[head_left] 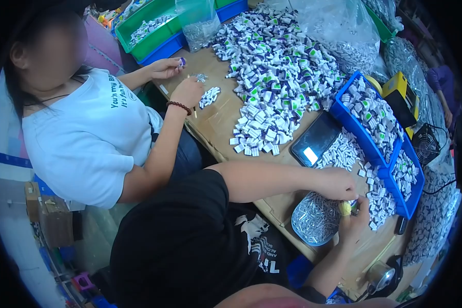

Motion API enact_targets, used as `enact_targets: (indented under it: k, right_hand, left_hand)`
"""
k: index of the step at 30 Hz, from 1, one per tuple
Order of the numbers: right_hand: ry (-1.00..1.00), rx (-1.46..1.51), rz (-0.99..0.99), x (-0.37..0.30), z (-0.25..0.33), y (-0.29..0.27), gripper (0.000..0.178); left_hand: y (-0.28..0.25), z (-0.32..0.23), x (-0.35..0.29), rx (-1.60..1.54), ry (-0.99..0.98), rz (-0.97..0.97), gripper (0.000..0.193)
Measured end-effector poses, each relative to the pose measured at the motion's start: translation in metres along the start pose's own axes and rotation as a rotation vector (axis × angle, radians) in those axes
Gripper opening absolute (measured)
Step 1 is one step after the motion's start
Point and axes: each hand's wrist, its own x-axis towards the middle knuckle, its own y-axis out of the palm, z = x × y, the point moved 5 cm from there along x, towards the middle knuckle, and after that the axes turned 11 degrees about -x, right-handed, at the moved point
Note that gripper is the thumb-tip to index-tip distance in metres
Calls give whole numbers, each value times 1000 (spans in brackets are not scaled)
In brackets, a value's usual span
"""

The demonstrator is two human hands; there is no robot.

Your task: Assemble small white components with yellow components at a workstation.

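Observation:
My left hand (338, 183) reaches across the table with its fingers pinched together, touching the fingertips of my right hand (356, 222). What the left fingers pinch is too small to make out. The right hand is closed around a small white-and-purple plastic piece (353, 205), mostly hidden by the fingers. A yellow wrap (345, 208) covers one right fingertip. Right below the hands stands a rounded bowl (299, 233) of thin silvery metal pins. Small white pieces (339, 154) lie beyond my left hand, and striped white-and-dark pieces (380, 203) lie beside my right hand.
A large heap of white-and-purple pieces (282, 72) covers the table's far side. A dark phone (315, 138) lies near a blue divided tray (384, 172). At left, a co-worker's hands (187, 92) handle similar pieces. Clear bags (344, 31), a small fan (426, 143) and a metal canister (380, 274) stand around.

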Motion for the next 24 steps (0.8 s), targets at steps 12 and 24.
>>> enact_targets:
  k: [12,24]
  right_hand:
    - [-70,1436,-196,3,-47,-49,75]
    - [-471,89,463,-7,43,16,48]
  left_hand:
    - [-133,50,-29,777,-362,-582,34]
    - [-156,72,-30,861,-183,-686,32]
